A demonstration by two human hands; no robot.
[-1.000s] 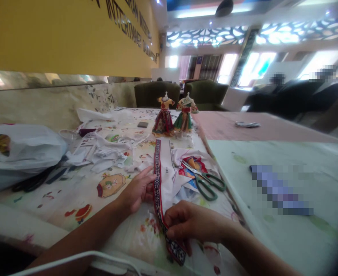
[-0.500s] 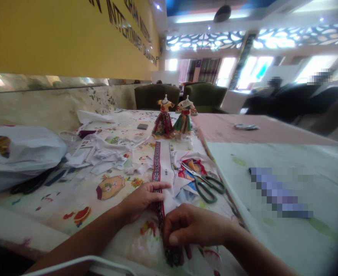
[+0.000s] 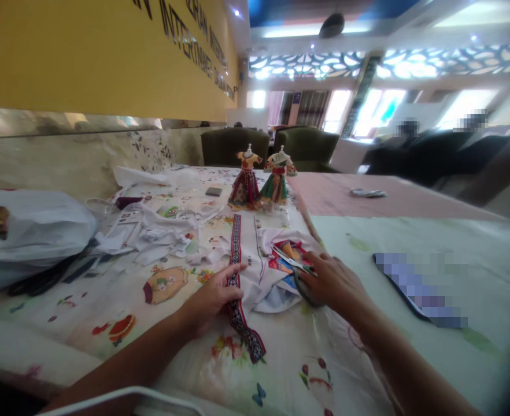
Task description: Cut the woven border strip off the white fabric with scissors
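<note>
My left hand [image 3: 214, 297] grips a long patterned trim [image 3: 236, 242], black and white with red edges. Its index finger and thumb lie across the strip; the other fingers are mostly hidden. The trim's lower end [image 3: 255, 346] bends to the right on the tablecloth. Beside the trim spreads a white cloth [image 3: 251, 240] with a thin dark line and small print. My right hand [image 3: 333, 283] has its fingers around the green handles of the scissors [image 3: 290, 261]. The blades point up and left over a red and blue printed fabric piece [image 3: 281, 264].
Two miniature dresses on stands [image 3: 245, 179] [image 3: 277, 179] are further back. White scraps [image 3: 151, 240] and a plastic bag [image 3: 33, 225] lie left. A small grey block [image 3: 213, 192] sits behind. A flat pixelated object [image 3: 415, 289] lies right. Green chairs [image 3: 235, 144] stand beyond.
My right hand has left the trim's lower end and moved up and right onto the scissors. That end now lies exposed. My left hand has stayed on the trim, shifting slightly.
</note>
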